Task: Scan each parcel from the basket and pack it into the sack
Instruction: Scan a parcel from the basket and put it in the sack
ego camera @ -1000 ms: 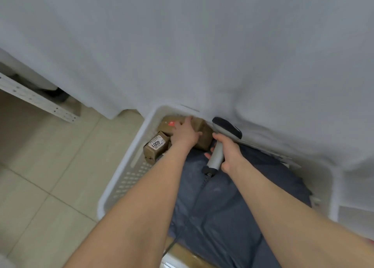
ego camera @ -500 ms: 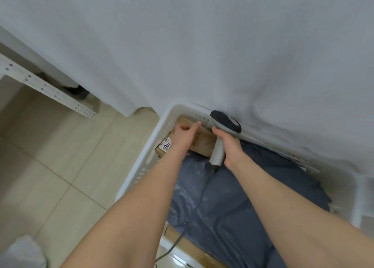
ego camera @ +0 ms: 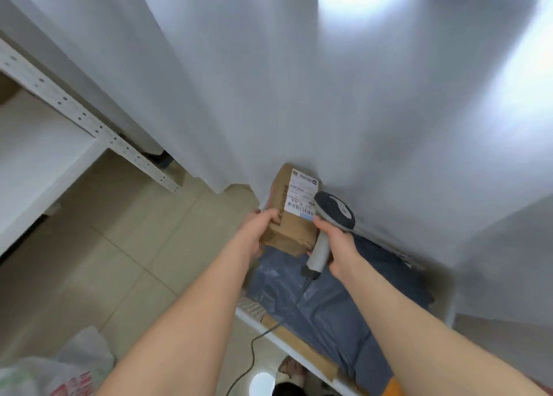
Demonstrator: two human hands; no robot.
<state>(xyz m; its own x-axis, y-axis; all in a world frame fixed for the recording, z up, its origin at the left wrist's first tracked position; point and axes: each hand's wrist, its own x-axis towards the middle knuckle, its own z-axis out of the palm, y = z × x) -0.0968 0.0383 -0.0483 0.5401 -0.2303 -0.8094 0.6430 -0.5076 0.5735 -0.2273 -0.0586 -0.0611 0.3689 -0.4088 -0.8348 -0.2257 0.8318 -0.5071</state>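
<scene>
My left hand [ego camera: 259, 227] grips a brown cardboard parcel [ego camera: 291, 231] and holds it up above the white basket [ego camera: 446, 300]. Its white barcode label [ego camera: 300, 196] faces up. My right hand [ego camera: 338, 243] grips the grey handle of a barcode scanner [ego camera: 333, 213], whose dark head sits right beside the label. A cable hangs from the scanner's handle. Dark grey plastic mailer bags [ego camera: 335, 303] fill the basket below. A white woven sack [ego camera: 59, 368] lies on the floor at the lower left.
A white curtain [ego camera: 299, 81] hangs close behind the basket. A white metal shelf rack [ego camera: 74, 117] stands at the left. Beige floor tiles [ego camera: 134, 246] spread between rack and basket. A flat cardboard piece [ego camera: 302, 347] lies along the basket's near rim.
My left hand has lifted the brown parcel out of the basket and turned its label upward. The scanner in my right hand came up beside it. The view shifted upward.
</scene>
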